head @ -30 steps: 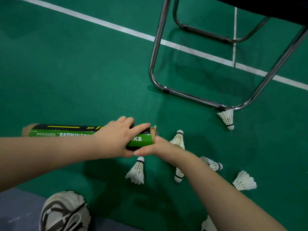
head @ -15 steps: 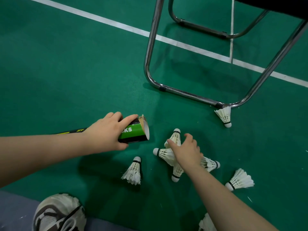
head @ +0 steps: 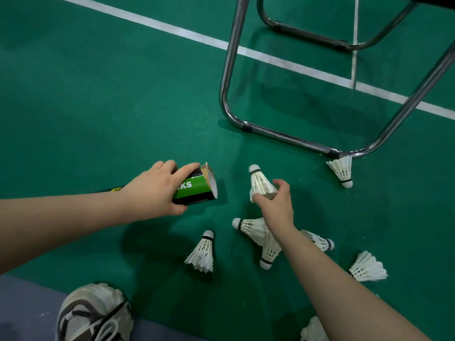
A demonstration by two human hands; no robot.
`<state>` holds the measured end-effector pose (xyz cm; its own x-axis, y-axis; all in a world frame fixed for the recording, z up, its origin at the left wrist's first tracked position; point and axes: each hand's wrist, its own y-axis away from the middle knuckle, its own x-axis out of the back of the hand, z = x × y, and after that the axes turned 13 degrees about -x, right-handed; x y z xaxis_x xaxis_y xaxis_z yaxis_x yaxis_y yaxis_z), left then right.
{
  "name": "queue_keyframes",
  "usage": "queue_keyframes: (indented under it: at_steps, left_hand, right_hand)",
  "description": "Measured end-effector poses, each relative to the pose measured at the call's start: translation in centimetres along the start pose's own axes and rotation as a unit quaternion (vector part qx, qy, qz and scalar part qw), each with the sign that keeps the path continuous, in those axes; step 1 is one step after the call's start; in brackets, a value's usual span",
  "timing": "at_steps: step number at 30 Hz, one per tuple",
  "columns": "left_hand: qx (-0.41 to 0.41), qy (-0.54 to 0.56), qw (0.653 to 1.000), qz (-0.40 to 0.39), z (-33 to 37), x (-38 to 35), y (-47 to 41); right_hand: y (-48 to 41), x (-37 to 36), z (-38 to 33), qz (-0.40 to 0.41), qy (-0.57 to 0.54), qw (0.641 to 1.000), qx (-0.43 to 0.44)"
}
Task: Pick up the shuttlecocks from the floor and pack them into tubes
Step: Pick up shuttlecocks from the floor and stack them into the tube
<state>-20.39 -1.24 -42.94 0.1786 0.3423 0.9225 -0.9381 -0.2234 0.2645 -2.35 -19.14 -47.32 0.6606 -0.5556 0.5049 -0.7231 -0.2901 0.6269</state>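
1. Mat [head: 24, 306]: grey, at the picture's 7 o'clock corner, on the green floor [head: 98, 107].
2. Shoe [head: 93, 313]: white and grey, resting on the mat's edge.
3. Left hand [head: 155, 190]: fingers curled round the tube [head: 197, 189], gripping it near the mouth.
4. Tube: green and black with a torn rim. The open mouth faced 3 o'clock.
5. Lone shuttlecock [head: 200, 252]: lay on the floor at 6 o'clock from the tube mouth, cork toward 12 o'clock.
6. Held shuttlecock [head: 259, 183]: lay at 3 o'clock from the tube mouth and apart from it, cork toward 11 o'clock.
7. Right hand [head: 277, 205]: thumb and fingers pinched the held shuttlecock by its feathers.
8. Pair [head: 253, 228]: two shuttlecocks overlapped on the floor at 6 o'clock from the right hand, partly under the wrist. Their corks pointed to 9 and 6 o'clock.
9. Hidden shuttlecock [head: 320, 241]: lay at 4 o'clock from the right hand, half covered by the forearm.
10. Cut shuttlecock [head: 312, 331]: lay at the bottom edge, mostly out of view.
11. Chair frame [head: 283, 136]: chrome, standing at 1 o'clock.
12. Corner shuttlecock [head: 341, 172]: lay just beside the frame's bend.
13. Far shuttlecock [head: 366, 267]: lay on the floor at 4 o'clock.
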Motion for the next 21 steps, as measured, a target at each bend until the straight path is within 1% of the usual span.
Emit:
queue_keyframes:
  at_steps: [2,4,7,9,12,14,18,19,21]
  left_hand:
    - [0.007,-0.001,1.0,-0.002,-0.3,-0.1,0.0]
    - [0.014,0.0,1.0,-0.001,-0.6,0.0,0.0]
    - [0.015,0.004,1.0,0.003,-0.7,0.3,0.1]
    - [0.005,0.007,1.0,0.004,-0.3,0.4,0.3]
    - [-0.009,0.008,1.0,0.007,0.4,0.4,0.3]
    - [-0.012,0.01,1.0,0.012,0.7,0.5,0.4]
    - [-0.005,0.016,0.999,0.036,0.3,1.0,0.6]
    - [-0.003,0.019,0.999,0.043,0.2,1.1,0.6]
    - [-0.002,0.024,0.998,0.051,0.1,1.2,0.6]
  right_hand:
    - [0.5,0.1,-1.1,-0.072,-0.073,0.994,0.044]
    - [1.5,0.3,-2.5,-0.142,-0.111,0.981,0.077]
    - [2.5,0.3,-3.9,-0.218,-0.082,0.967,0.106]
    - [3.2,-0.2,-4.5,-0.249,-0.058,0.96,0.118]
    - [4.0,-1.5,-4.9,-0.259,-0.03,0.957,0.13]
    - [4.7,-2.1,-5.0,-0.247,-0.036,0.958,0.144]
    - [5.5,-2.8,-4.5,-0.147,-0.092,0.969,0.178]
    - [5.6,-2.9,-4.3,-0.147,-0.094,0.968,0.18]
    - [5.8,-3.3,-4.3,-0.179,-0.074,0.964,0.18]
